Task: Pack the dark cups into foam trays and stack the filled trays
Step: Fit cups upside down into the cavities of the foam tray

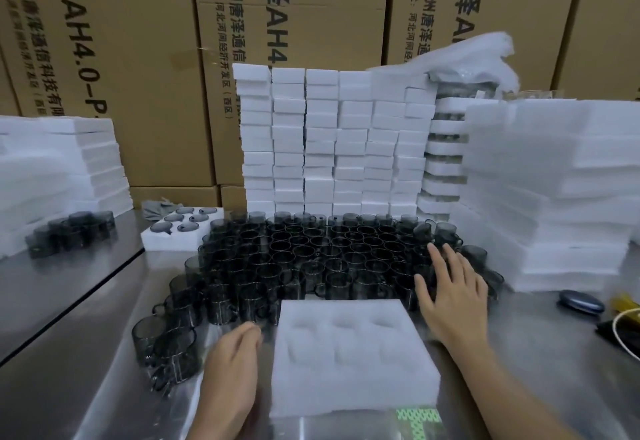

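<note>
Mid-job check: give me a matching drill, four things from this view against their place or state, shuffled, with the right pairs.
Things:
1. near foam tray
2. far foam tray
3. right hand
4. blue-grey case

Place or state:
A. lies on the table, right side, by the foam stack
B. fingers spread over the loose cups
C. pockets empty
D. pockets filled

Pairs: 1-C, 2-D, 3-B, 4-A
</note>
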Tool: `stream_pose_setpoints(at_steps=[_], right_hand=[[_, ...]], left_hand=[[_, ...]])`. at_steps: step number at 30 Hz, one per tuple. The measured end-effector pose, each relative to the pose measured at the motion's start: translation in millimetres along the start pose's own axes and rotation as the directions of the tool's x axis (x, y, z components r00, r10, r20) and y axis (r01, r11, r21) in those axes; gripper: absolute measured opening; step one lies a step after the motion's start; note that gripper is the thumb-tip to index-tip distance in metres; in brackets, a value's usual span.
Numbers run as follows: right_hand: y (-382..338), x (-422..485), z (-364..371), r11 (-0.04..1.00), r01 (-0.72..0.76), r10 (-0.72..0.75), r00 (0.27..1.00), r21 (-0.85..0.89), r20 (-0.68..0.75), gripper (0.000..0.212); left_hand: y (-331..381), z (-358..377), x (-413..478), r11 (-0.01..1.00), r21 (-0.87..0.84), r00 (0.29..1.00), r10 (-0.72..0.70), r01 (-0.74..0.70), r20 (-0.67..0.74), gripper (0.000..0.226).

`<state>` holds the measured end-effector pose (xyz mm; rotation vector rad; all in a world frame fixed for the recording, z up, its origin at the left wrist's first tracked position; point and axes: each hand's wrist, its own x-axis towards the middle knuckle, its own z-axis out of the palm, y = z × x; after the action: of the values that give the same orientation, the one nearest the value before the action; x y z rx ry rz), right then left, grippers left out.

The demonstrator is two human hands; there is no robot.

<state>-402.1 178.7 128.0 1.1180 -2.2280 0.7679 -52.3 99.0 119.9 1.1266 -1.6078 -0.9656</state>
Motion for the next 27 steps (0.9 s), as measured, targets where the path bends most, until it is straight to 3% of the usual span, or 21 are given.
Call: stream_pose_setpoints(at_steps=[5, 14, 22, 27], right_hand=[[3.3, 1.1, 8.1, 1.000, -0.006, 0.006, 0.999, -0.005, 0.041, 0.059], [7.5, 5.2, 5.3, 0.991, -0.059, 0.071, 0.993, 0.117, -0.097, 0.019], [11.7, 4.8, 6.1, 0.970, -0.013, 0.066, 0.974, 0.241, -0.215, 0.017], [11.8, 3.6, 4.9, 0.961, 0.036, 0.025, 0.976, 0.273, -0.216, 0.017]], left_hand=[[2.1, -1.0, -0.6, 0.999, -0.028, 0.999, 0.047, -0.047, 0.013, 0.034], [2.8, -0.4, -0.5, 0.996, -0.059, 0.997, 0.074, -0.072, 0.033, 0.050], [3.5, 1.7, -6.8, 0.981, -0.073, 0.980, 0.183, -0.178, 0.073, 0.052], [4.5, -2.5, -8.2, 0.990, -0.088, 0.991, 0.118, -0.113, 0.060, 0.062]])
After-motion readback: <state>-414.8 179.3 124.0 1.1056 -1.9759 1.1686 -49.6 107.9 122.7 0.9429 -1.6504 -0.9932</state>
